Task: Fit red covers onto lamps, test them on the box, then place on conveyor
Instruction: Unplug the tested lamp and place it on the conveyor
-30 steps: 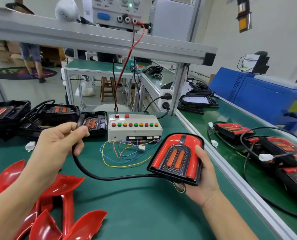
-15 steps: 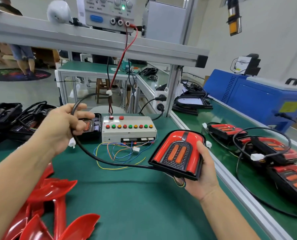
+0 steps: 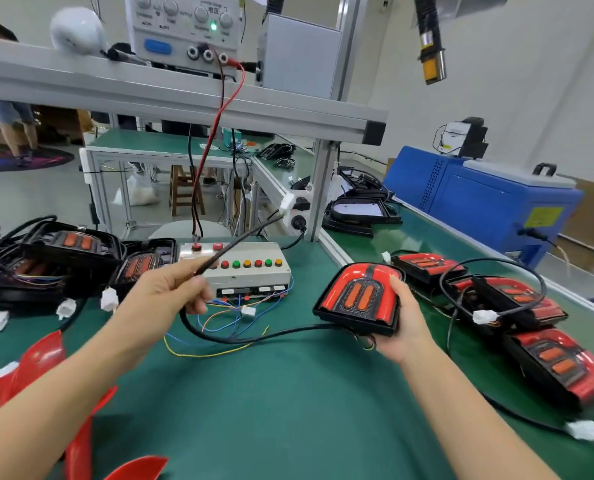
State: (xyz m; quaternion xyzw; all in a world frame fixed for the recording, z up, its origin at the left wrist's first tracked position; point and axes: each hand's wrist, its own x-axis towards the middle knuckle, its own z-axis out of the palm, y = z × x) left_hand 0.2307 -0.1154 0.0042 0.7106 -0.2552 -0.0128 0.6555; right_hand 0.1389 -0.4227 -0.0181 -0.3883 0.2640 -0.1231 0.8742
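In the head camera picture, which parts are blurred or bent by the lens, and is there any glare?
Head view: the cable above the left hand is smeared by motion, and so is its white plug; the shelf beam bows from wide-angle distortion; soft glare sits on the red cover of the lamp in the right hand; the far background is soft.

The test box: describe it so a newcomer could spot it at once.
On the green bench, look just beyond the left hand, beside the aluminium post. The test box is flat and pale grey. Unlike the black lamps to its left, it carries a row of coloured buttons.
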